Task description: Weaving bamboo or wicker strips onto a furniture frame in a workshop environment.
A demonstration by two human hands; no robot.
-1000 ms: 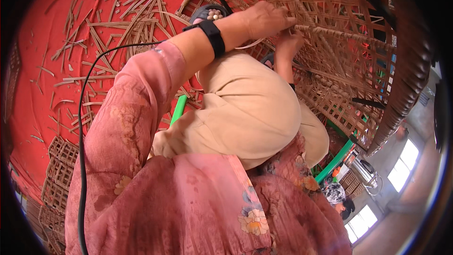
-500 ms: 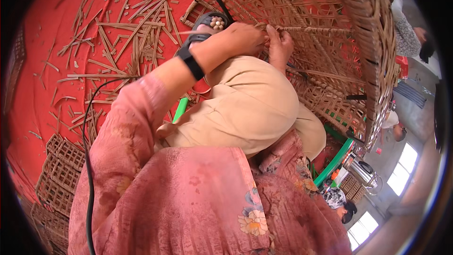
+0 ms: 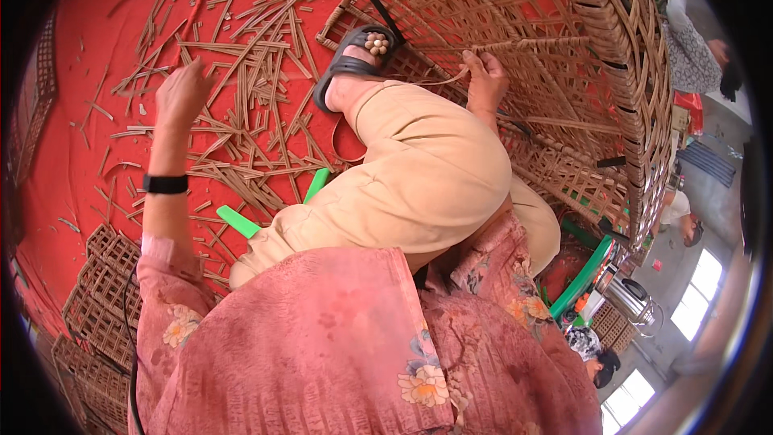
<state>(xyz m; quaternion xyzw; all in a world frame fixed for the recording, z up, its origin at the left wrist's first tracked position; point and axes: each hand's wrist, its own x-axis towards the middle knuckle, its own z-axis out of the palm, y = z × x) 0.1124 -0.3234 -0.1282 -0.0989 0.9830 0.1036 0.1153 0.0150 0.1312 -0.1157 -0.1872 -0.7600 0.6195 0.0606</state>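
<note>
My right hand (image 3: pixel 485 79) is at the woven wicker basket (image 3: pixel 624 56), thumb and fingers pinched at the end of a wrapped rod (image 3: pixel 539 44). A thin flat wicker strip (image 3: pixel 439 80) runs leftward from those fingers past my raised knee. Far to the left, my left hand (image 3: pixel 183 95) is closed above the red floor cloth, a black band on its wrist. Whatever its fingers hold is too small to make out. The basket lies tipped on its side, its open lattice showing the red cloth through it.
Cut wicker pieces (image 3: pixel 250 72) litter the red cloth (image 3: pixel 88 129). Small woven baskets (image 3: pixel 101 290) stack at lower left. Green stool parts (image 3: pixel 237 221) show beside my leg, near my sandalled foot (image 3: pixel 358 60). A metal flask (image 3: pixel 624 296) stands at right; other people sit beyond.
My left hand has swung from the basket, beside my right hand, far out to the left. The right hand stays at the rod, and a strip now shows stretching from it.
</note>
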